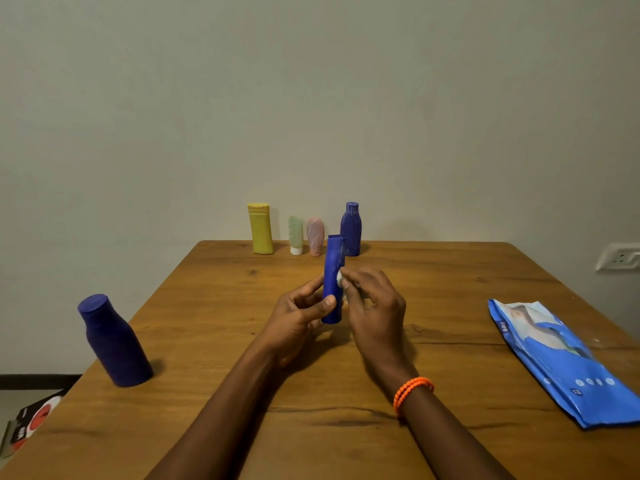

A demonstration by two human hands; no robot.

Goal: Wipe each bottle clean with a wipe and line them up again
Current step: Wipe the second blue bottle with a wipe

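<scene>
— What's nearest you?

— My left hand [300, 311] grips the slim blue bottle [333, 278] upright above the wooden table [433, 289]. My right hand [372, 306] pinches a balled white wipe [340, 278] against its side.

— And around that?

— A dark blue bottle [112, 341] stands near the left edge; the wipes pack [561, 358] lies at my right.

— Farther back?

— By the wall stand a yellow bottle [261, 228], green tube [295, 234], pink tube [315, 236] and a blue bottle [350, 229].

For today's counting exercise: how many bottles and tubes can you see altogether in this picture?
6. Yellow plastic bottle, pale green tube, pink tube and dark blue bottle line the table's far edge; a blue tube is in the hands; a large dark blue bottle stands near left. None seem hidden.
</scene>
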